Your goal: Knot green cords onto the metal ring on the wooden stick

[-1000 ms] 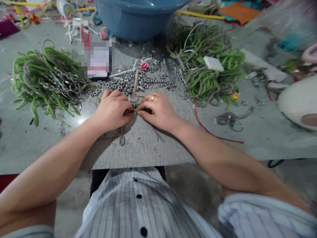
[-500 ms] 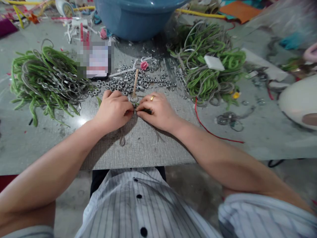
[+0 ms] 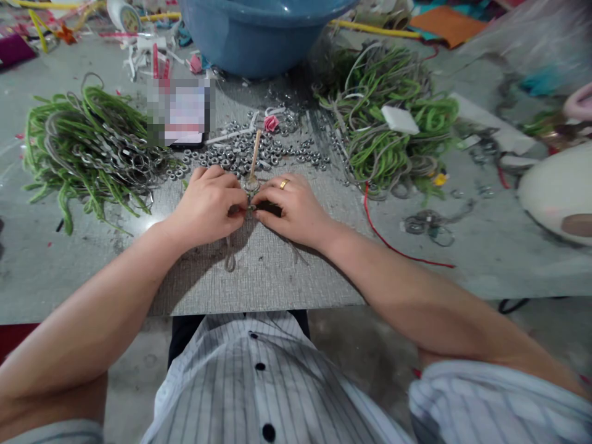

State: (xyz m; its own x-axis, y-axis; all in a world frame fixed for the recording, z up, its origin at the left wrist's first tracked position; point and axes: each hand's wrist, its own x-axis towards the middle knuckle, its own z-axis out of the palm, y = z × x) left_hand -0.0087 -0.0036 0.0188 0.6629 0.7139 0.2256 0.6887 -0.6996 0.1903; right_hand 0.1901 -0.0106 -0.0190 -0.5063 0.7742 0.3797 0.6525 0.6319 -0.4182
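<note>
Corded ring: a small round metal ring with dark, thin cord [image 3: 251, 208] at its near side sits on the table between the fingertips; most of the cord is hidden by them.
Direction: the visible part runs near to far, ring at the far end, cord at the near end.
Wooden stick: a slim, tan, flat stick [image 3: 256, 153] meets the ring and points far, leaning slightly right.
Left hand: the left hand [image 3: 210, 203] pinches the cord from the left, thumb against curled forefinger.
Right hand: the right hand [image 3: 293, 206], wearing a gold band [image 3: 283, 184], pinches from the right, thumb and forefinger meeting at the cord.
Loose loop: a grey cord loop [image 3: 230, 262] lies near the left hand, pointing to the near edge.
Metal pieces: small silvery nut-like rings [image 3: 222, 159] are scattered just beyond the hands.
Left bundle: green and grey cords with metal chains [image 3: 87, 148].
Right bundle: tangled green and grey cords [image 3: 388, 148], a white block [image 3: 399, 119] on top.
Far side: a blue plastic basin [image 3: 259, 43].
</note>
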